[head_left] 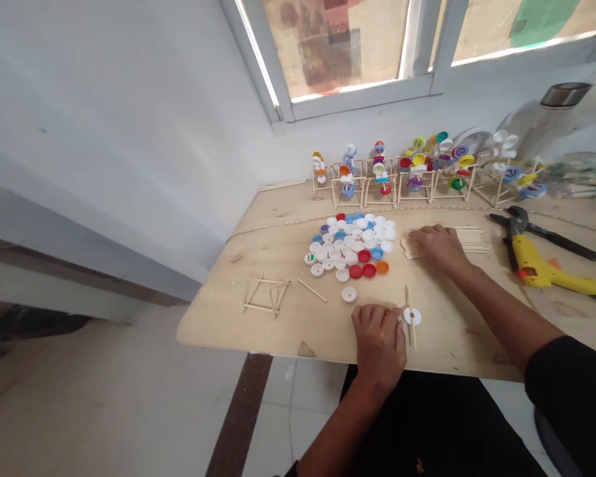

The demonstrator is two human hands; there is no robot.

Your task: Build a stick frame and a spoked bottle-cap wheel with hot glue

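Note:
My right hand (440, 248) lies over a row of thin wooden sticks (469, 240), its fingers curled down onto them. Close to the table's front edge, my left hand (380, 339) is closed; whatever is between its fingers is hidden. Just right of it lies a white disc (416, 319) with a stick along it. A loose white bottle cap (349, 295) sits beyond the left knuckles. Farther off is a cluster of bottle caps (350, 248), mostly white, with some red, blue and orange. To the left are a square stick frame (263, 306) and a single stick (312, 290).
Several stick stands with coloured caps (380, 173) line the back by the wall. At the right lie a yellow glue gun (551, 271) and black-handled pliers (551, 232). A cord (278, 226) crosses the wooden table (218, 318). Behind stands a small fan (471, 139).

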